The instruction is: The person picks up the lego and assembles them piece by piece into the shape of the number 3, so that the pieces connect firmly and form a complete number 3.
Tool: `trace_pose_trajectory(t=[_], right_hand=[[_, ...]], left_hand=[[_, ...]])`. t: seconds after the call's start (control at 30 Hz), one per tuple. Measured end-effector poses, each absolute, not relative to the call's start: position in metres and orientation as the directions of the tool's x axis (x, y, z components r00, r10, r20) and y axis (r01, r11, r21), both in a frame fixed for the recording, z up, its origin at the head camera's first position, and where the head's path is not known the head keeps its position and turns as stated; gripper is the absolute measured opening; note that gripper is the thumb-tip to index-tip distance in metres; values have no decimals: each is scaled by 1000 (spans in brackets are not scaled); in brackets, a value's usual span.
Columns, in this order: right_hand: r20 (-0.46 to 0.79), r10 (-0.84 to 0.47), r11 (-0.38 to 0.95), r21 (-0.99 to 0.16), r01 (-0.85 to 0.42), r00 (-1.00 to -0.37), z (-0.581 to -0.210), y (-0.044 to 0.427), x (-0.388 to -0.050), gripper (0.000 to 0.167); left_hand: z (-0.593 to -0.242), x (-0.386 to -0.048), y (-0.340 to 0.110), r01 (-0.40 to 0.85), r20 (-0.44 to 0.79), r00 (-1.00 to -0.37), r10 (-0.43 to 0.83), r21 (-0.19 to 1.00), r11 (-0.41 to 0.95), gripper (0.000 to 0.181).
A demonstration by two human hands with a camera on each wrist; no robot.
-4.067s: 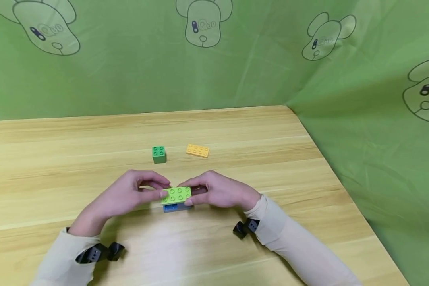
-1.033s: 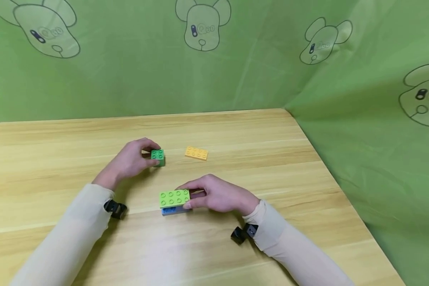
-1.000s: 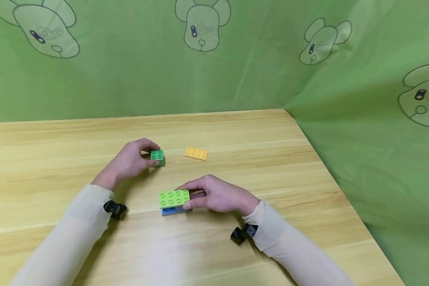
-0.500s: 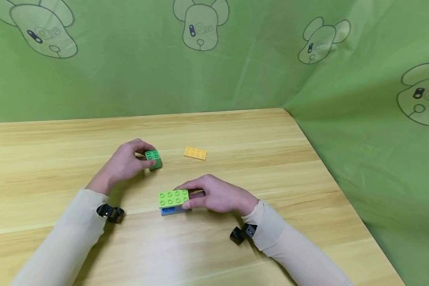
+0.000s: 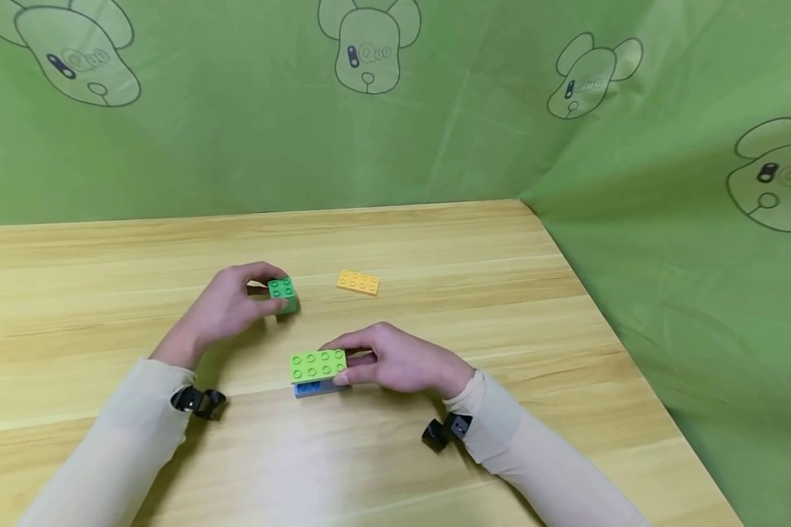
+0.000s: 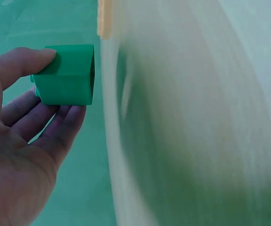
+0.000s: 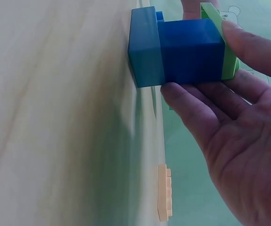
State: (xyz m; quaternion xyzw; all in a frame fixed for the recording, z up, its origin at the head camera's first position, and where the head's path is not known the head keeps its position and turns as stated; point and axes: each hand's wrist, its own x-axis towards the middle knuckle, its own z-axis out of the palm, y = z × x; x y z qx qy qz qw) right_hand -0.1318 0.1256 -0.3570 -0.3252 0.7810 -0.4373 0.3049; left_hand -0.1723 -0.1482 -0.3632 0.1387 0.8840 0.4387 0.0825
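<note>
Green block (image 5: 283, 291) is being drawn slightly left and nearer since a second ago. Closest in, the lime-and-blue stack (image 5: 318, 369) is being pinched at its right end by the right hand (image 5: 402, 359). Past it, the block's being pinched by the left hand (image 5: 227, 307); light, stiff, slickish plastic's probably being handled, best gripped by the side walls.

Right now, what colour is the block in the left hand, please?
The block is green, seen best in the left wrist view.
</note>
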Motion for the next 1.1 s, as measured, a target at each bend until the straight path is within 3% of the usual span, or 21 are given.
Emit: trace_pose_trajectory(t=[0.67,1.1], right_hand=[[-215,-773,419,-879,-227,-597,-357,125,-132,41],[-232,-765,398,-904,-157,-601,-359,124,-134,42]], left_hand=[[-359,-158,-146,191,34,-950,310,849,493,39],[-352,-146,-139,88,13,-962,273,960,266,42]])
